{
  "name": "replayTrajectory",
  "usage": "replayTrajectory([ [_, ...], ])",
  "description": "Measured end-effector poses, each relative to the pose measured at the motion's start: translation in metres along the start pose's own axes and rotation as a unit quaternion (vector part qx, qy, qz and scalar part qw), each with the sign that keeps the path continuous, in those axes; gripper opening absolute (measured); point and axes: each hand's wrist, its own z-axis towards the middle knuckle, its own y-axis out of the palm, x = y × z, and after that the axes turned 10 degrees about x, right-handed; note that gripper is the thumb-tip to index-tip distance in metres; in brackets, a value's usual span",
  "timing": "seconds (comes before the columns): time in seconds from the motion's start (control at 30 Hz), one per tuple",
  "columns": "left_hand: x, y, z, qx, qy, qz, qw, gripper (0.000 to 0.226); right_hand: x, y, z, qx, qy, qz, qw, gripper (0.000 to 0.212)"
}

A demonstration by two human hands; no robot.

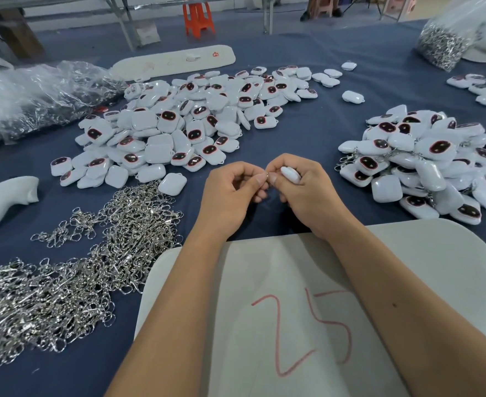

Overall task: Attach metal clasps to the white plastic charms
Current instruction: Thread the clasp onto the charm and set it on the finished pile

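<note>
A white charm (291, 175) is clamped in the right hand (304, 193) grip; a small ring (267, 176) is pinched by the left hand (233, 190), apparently for threading. Loose clasps (98, 253) are kept leftward on the worktop (307, 133).

Two hands; one charm (291, 173) held, one small ring (267, 176) betw. fingertips; three heaps of white charms: big middle heap (184, 124), right heap (425, 164), small far-right heap (485, 90); too many to count, plus approx. five strays; one loose clasp pile (87, 270); two clasp bags (445, 38); one board marked 25 (293, 310); one orange stool (198, 15).
</note>
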Motion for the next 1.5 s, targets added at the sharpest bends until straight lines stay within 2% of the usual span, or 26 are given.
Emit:
replayTrajectory([
  [0.23, 0.001, 0.002, -0.002, 0.011, 0.019, 0.041, 0.999, 0.014, -0.001, 0.001, -0.001, 0.005, -0.001, -0.006, 1.000, 0.018],
  [0.43, 0.000, 0.006, -0.003, 0.064, 0.089, 0.118, 0.987, 0.018, -0.002, 0.001, -0.002, 0.000, -0.004, -0.009, 1.000, 0.018],
  [0.73, -0.001, 0.008, -0.003, 0.068, 0.155, 0.172, 0.971, 0.018, -0.003, 0.004, -0.005, 0.028, -0.043, -0.023, 0.998, 0.016],
  [0.87, 0.001, 0.010, -0.004, 0.078, 0.163, 0.171, 0.969, 0.016, -0.004, 0.004, -0.006, 0.077, -0.122, -0.047, 0.988, 0.014],
  [1.0, 0.005, 0.011, -0.006, 0.097, 0.162, 0.140, 0.972, 0.018, -0.005, 0.006, -0.007, 0.135, -0.247, -0.115, 0.953, 0.011],
  [1.1, 0.008, 0.014, -0.007, 0.114, 0.162, 0.119, 0.973, 0.017, -0.002, 0.005, -0.006, 0.149, -0.280, -0.129, 0.940, 0.012],
  [1.2, 0.010, 0.017, -0.008, 0.131, 0.168, 0.107, 0.971, 0.016, -0.001, 0.004, -0.006, 0.151, -0.283, -0.128, 0.938, 0.018],
  [1.3, 0.011, 0.020, -0.009, 0.131, 0.165, 0.093, 0.973, 0.015, -0.003, 0.003, -0.007, 0.157, -0.268, -0.086, 0.947, 0.012],
  [1.5, 0.011, 0.022, -0.009, 0.124, 0.166, 0.071, 0.976, 0.013, -0.003, 0.001, -0.006, 0.106, -0.132, 0.060, 0.984, 0.016],
])
